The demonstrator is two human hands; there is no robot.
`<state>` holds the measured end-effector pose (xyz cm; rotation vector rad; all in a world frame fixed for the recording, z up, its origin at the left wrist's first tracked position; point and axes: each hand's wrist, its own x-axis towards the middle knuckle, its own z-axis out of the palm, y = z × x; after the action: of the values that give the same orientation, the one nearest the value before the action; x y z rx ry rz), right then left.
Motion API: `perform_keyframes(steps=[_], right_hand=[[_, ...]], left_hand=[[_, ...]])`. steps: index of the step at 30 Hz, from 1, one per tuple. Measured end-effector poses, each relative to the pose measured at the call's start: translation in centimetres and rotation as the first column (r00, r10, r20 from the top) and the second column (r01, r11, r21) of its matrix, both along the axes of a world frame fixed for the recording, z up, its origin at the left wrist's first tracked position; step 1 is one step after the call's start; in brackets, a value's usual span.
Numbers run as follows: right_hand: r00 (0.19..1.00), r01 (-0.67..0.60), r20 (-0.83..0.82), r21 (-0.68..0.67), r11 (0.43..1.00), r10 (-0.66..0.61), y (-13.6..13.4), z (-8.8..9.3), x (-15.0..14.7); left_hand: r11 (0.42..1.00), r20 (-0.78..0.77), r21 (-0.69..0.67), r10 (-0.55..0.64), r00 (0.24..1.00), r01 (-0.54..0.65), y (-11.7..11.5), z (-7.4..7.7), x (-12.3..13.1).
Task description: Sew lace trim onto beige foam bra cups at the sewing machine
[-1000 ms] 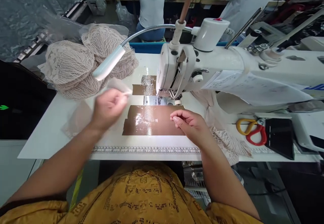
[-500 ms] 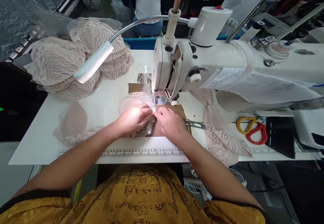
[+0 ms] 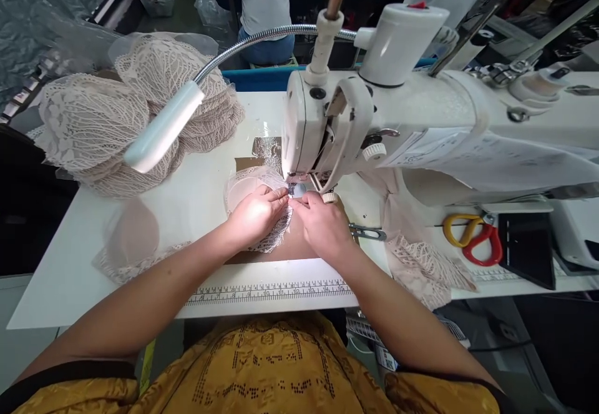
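A small piece of pale lace fabric [image 3: 274,237] lies on the brown-taped bed of a white sewing machine [image 3: 309,114], its edge at the presser foot. My left hand [image 3: 257,214] rests on this piece with its fingers pressed together at the edge, just left of the foot. Close in front of the foot, my right hand [image 3: 325,223] has its fingers closed, index fingertip on the fabric's edge beside the left fingertips. The needle area is partly hidden by the machine head.
Stacked lace pieces [image 3: 98,127] lie at the back left under a lamp [image 3: 163,127]. A sheer piece [image 3: 133,233] is at left. Right are more lace [image 3: 428,264], scissors [image 3: 482,245], a black device [image 3: 526,245] and a metal tool [image 3: 369,233]. A person [image 3: 266,2] sits beyond.
Both hands have moved up to the presser foot with the fabric. The lace piece now lies flatter, its patterned side showing below my left hand. The view has shifted slightly.
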<state>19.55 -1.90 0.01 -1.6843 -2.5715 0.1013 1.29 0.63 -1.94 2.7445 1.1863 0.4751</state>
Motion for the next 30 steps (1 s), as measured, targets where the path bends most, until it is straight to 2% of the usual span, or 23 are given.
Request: perform_keyframes(steps=[4, 8, 18, 24, 30], right_hand=[[1.000, 0.020, 0.007, 0.005, 1.000, -0.020, 0.1, 0.1, -0.2], [1.000, -0.030, 0.002, 0.010, 1.000, 0.030, -0.2, -0.2, -0.2], [0.997, -0.072, -0.013, 0.072, 0.995, 0.073, -0.3, -1.4, 0.1], [0.997, -0.060, -0.043, 0.091, 0.994, 0.064, -0.4, -1.7, 0.3], [0.996, -0.038, -0.076, 0.086, 0.996, 0.044, -0.4, -1.7, 0.2]], left_hand=[[0.998, 0.051, 0.036, -0.047, 0.998, 0.045, 0.5, 0.2, -0.2], [0.992, 0.090, 0.085, -0.102, 0.991, 0.095, 0.9, 0.2, -0.6], [0.997, 0.142, 0.009, -0.082, 0.986, 0.082, 1.9, -0.3, -1.0], [1.000, 0.097, -0.007, 0.028, 0.995, -0.028, 1.6, -0.2, -0.9], [0.994, -0.047, -0.015, 0.112, 0.993, -0.113, 1.0, -0.3, -1.2]])
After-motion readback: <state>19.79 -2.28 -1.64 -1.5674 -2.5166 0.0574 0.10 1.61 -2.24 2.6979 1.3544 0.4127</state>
